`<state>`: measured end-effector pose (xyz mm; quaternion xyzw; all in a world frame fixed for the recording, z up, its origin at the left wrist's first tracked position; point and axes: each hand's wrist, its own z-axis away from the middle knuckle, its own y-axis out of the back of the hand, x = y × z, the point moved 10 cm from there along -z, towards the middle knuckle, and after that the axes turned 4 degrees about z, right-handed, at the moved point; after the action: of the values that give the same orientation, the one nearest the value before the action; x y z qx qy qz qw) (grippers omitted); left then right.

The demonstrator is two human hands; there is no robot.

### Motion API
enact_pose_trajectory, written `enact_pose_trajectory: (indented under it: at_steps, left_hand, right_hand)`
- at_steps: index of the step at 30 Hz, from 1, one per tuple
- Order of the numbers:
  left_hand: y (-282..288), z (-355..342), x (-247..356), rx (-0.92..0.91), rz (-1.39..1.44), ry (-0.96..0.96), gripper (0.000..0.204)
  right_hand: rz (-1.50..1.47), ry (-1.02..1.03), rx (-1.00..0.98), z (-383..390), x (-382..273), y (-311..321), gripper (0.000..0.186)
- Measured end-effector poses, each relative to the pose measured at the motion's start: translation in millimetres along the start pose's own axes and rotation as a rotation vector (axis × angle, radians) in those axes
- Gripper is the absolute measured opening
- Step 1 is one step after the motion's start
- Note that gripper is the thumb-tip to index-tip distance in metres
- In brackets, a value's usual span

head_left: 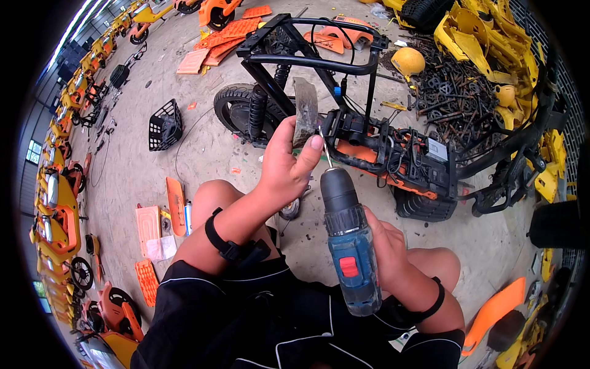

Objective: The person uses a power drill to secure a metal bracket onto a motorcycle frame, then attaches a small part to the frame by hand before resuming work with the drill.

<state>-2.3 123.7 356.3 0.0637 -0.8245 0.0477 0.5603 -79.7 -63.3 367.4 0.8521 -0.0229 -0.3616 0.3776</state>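
Observation:
My left hand (289, 160) grips a dull grey, grimy flat metal piece (305, 104) held upright in front of the scooter frame (393, 157); my thumb lies at its lower part. My right hand (384, 252) is wrapped round a blue and black cordless drill (350, 252) with a red switch. Its slim silver bit (328, 157) points forward, its tip beside my left thumb and the grey piece; whether the tip touches cannot be told. The stripped black frame has a rear wheel (228, 111) and an orange lower section.
A black crate (165, 129) stands left. Orange panels (147, 227) lie by my left knee, others (227, 37) at the back. A heap of dark metal parts (455, 92) and yellow panels (467, 37) fills the right. Rows of scooters (58, 221) line the left. An orange panel (491, 313) lies lower right.

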Motion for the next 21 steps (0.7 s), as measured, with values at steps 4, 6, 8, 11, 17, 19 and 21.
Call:
enact_pose_trajectory:
  at_steps: [4, 6, 8, 11, 17, 19, 21]
  left_hand:
    - [1.3, 0.9, -1.1, -0.008, -0.04, -0.021, 0.032]
    - [1.6, 0.8, -1.8, -0.02, -0.06, -0.027, 0.032]
    - [1.6, 0.2, -2.4, -0.032, -0.083, -0.036, 0.032]
    - [1.7, 0.8, -2.8, -0.045, -0.114, -0.044, 0.032]
    - [1.4, 1.2, -2.4, -0.049, -0.155, -0.063, 0.031]
    - [0.8, 1.3, -2.4, -0.047, -0.122, -0.057, 0.031]
    - [0.8, 1.1, -2.9, -0.045, -0.108, -0.049, 0.03]
  right_hand:
    - [-0.008, -0.008, -0.022, -0.2, 0.9, -0.4, 0.088]
    - [0.002, 0.002, -0.018, -0.8, -0.3, 0.6, 0.089]
    - [0.022, 0.021, -0.003, -1.1, -2.3, 2.4, 0.09]
    - [0.02, 0.006, -0.013, -0.7, -0.5, 1.8, 0.09]
    - [0.023, 0.015, -0.004, -1.2, -1.8, 3.8, 0.09]
    - [0.025, 0.014, -0.005, -1.1, -1.2, 3.1, 0.089]
    - [0.026, 0.009, -0.007, -0.5, -0.1, 2.2, 0.089]
